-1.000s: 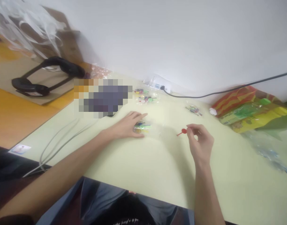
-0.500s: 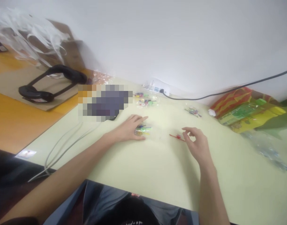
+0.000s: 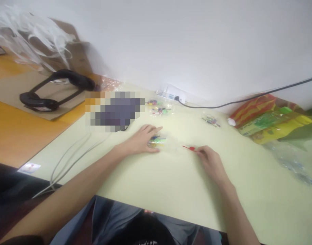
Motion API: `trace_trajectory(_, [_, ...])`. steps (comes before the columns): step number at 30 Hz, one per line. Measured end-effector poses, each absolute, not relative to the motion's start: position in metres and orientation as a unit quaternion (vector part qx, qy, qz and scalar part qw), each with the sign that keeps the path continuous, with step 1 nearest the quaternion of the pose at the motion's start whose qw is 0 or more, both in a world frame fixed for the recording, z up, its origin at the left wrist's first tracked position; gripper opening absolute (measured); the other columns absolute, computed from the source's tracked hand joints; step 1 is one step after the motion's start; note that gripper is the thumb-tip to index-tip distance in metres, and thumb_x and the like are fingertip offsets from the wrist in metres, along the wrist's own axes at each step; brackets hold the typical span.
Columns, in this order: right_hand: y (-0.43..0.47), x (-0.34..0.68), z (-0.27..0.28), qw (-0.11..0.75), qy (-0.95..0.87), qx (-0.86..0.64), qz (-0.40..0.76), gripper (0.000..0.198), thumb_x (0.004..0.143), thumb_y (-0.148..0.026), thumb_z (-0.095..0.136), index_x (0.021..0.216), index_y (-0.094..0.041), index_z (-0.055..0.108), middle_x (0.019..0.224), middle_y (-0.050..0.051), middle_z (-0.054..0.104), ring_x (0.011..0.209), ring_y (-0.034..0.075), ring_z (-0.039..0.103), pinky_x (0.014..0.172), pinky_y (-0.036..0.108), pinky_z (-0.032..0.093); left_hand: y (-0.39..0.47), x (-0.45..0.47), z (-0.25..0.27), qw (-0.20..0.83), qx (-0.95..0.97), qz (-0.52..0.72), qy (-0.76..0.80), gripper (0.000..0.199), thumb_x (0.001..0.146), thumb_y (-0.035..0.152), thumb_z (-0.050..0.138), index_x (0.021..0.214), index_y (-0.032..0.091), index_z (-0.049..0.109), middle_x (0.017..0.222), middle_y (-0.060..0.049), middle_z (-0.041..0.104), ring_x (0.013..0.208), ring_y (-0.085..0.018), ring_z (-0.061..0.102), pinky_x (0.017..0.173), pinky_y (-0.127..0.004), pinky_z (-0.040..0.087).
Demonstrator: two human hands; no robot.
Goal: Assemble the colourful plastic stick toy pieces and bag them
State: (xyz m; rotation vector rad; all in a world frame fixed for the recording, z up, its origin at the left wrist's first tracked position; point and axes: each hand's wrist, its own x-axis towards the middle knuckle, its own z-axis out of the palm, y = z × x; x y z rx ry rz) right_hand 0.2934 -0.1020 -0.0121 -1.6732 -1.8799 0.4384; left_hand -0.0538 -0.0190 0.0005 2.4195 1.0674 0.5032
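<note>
My left hand (image 3: 140,141) lies at the centre-left of the table, thumb and index finger stretched apart. Between them is a clear plastic bag (image 3: 157,141) of small green, yellow and blue pieces, partly covered by the hand. Whether the fingers press on the bag does not show. To its right, my right hand (image 3: 209,158) pinches the near end of a thin red stick (image 3: 188,147) with a round red disc on it. The stick's tip points left, towards the clear bag.
Bags of coloured pieces (image 3: 159,110) lie at the back, and another small bag (image 3: 211,120) lies back right. A pixelated dark flat object (image 3: 117,112) is behind my left hand. Packets (image 3: 273,122) stand at right. Pale cables (image 3: 66,160) cross the left; a black frame (image 3: 56,90) sits beyond.
My right fingers have closed on the red stick, where before they were curled above it. The stick has shifted slightly left. My left hand stays in place.
</note>
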Motion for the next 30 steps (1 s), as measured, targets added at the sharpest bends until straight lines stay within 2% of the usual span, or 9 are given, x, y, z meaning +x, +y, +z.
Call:
trace_trajectory(4, [-0.098,0.275,0.0,0.298,-0.719,-0.605,0.17,0.023,0.098,-0.039,0.05,0.091,-0.023,0.064,0.09,0.006,0.072,0.075,0.023,0.064,0.07,0.036,0.048,-0.019,-0.054,-0.001,0.215,0.878,0.183,0.386,0.096,0.079,0.06,0.075,0.16,0.033,0.03,0.139,-0.01,0.051,0.132,-0.034,0.042,0.115,-0.048,0.035])
trace_trajectory(12, [-0.079,0.227,0.01,0.294,-0.758,-0.55,0.191,0.017,0.097,-0.028,0.049,0.088,-0.024,0.063,0.089,0.005,0.069,0.075,0.021,0.061,0.07,0.033,0.047,-0.02,-0.054,-0.001,0.208,0.883,0.175,0.383,0.099,0.079,0.066,0.074,0.16,0.03,0.03,0.139,-0.011,0.051,0.134,-0.033,0.041,0.116,-0.046,0.036])
trace_trajectory(20, [-0.054,0.187,-0.009,0.347,-0.752,-0.52,0.208,0.018,0.093,-0.021,0.051,0.087,-0.021,0.067,0.093,0.007,0.064,0.078,0.019,0.062,0.071,0.03,0.05,-0.02,-0.053,0.001,0.213,0.879,0.178,0.387,0.096,0.08,0.064,0.075,0.159,0.032,0.032,0.139,-0.011,0.051,0.133,-0.034,0.041,0.115,-0.049,0.037])
trace_trajectory(26, [-0.057,0.185,-0.024,0.431,-0.678,-0.508,0.311,0.014,0.092,-0.028,0.058,0.095,-0.021,0.069,0.093,0.006,0.072,0.083,0.021,0.069,0.081,0.034,0.057,-0.018,-0.052,-0.002,0.197,0.886,0.177,0.382,0.096,0.08,0.063,0.075,0.159,0.03,0.033,0.139,-0.011,0.052,0.133,-0.034,0.042,0.115,-0.049,0.036])
trace_trajectory(30, [-0.06,0.186,-0.025,0.466,-0.607,-0.475,0.433,0.023,0.093,-0.038,0.061,0.108,-0.021,0.066,0.101,0.008,0.073,0.09,0.022,0.073,0.089,0.039,0.058,-0.017,-0.051,-0.001,0.189,0.887,0.17,0.385,0.096,0.081,0.064,0.074,0.16,0.028,0.032,0.139,-0.011,0.051,0.133,-0.033,0.042,0.115,-0.047,0.036])
